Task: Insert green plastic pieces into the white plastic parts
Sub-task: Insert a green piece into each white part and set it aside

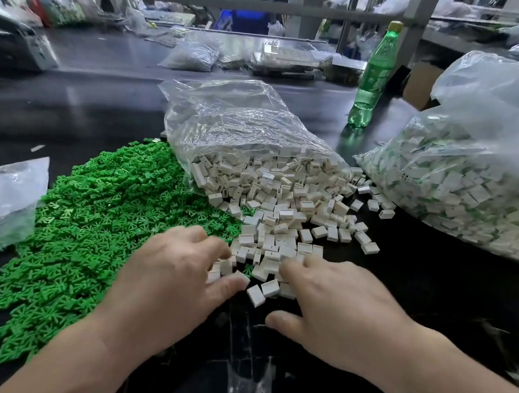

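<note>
Head view: white parts [281, 215] spill from the clear bag [241, 120] beside the green pieces [101, 212] on the dark surface [91, 103]. Both stocks are in reach, likely for quick pairing. Right hand [336, 308] lies spread flat on the white parts, holding nothing. Left hand [173, 270] is bent over them; too blurred to tell if it pinches one. Green bottle [376, 73] label unreadable.
</note>
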Tool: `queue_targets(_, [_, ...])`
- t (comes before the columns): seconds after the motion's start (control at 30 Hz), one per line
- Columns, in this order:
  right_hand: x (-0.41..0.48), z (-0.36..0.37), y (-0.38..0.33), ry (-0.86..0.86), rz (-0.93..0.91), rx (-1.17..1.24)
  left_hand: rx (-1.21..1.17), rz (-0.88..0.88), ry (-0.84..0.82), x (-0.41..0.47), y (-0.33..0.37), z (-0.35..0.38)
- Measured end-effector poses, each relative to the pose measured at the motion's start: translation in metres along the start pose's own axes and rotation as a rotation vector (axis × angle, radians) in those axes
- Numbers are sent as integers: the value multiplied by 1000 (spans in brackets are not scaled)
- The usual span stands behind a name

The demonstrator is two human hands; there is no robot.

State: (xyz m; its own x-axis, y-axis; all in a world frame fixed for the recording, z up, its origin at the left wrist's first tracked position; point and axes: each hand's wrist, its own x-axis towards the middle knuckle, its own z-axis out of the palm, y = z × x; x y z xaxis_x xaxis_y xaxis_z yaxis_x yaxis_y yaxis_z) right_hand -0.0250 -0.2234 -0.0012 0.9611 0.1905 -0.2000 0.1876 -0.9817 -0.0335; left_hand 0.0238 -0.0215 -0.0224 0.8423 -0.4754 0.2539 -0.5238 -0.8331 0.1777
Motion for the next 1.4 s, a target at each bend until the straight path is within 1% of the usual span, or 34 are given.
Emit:
queue_targets(0.1, [11,3,-2,38,-23,71,-27,50,-59,-3,9,3])
queue_targets(0.17, [19,4,-2,40,-46,108,-40,47,-46,-2,10,5])
queue_targets(0.27, [26,7,-7,71,-94,101,-43,40,-21,-1,9,5])
queue_targets(0.37, [27,14,-10,146,-134,111,-48,24,4,-1,8,7])
queue_targets(0.43, [27,17,-7,189,-154,180,-65,28,41,-1,6,9])
queue_targets(0.57, [33,16,5,301,-138,426,-133,39,76,-1,6,10])
queue_targets(0.67, [39,15,15,360,-42,606,-140,69,47,0,6,14])
queue_targets(0.73, [41,16,16,367,5,712,-125,123,25,0,7,16])
queue_targets(0.83, [42,18,14,396,19,865,-68,222,-17,-1,10,16])
queue_targets(0.9, [41,18,11,388,10,1087,-50,223,-47,-1,11,16])
queue_targets(0.97, [42,18,8,331,-28,1366,-46,188,-49,0,11,17])
queue_targets(1.07, [48,21,10,243,-80,1688,-49,198,9,3,13,18])
queue_targets(1.17, [56,17,30,229,-84,1954,-33,221,41,4,14,22])
queue_targets(1.2, [57,13,39,262,-83,2021,-18,225,43,5,14,22])
queue_targets(1.27, [57,8,60,379,-77,2106,16,230,30,5,15,23])
queue_targets(1.4, [57,4,90,619,-36,2186,71,219,-28,8,16,18])
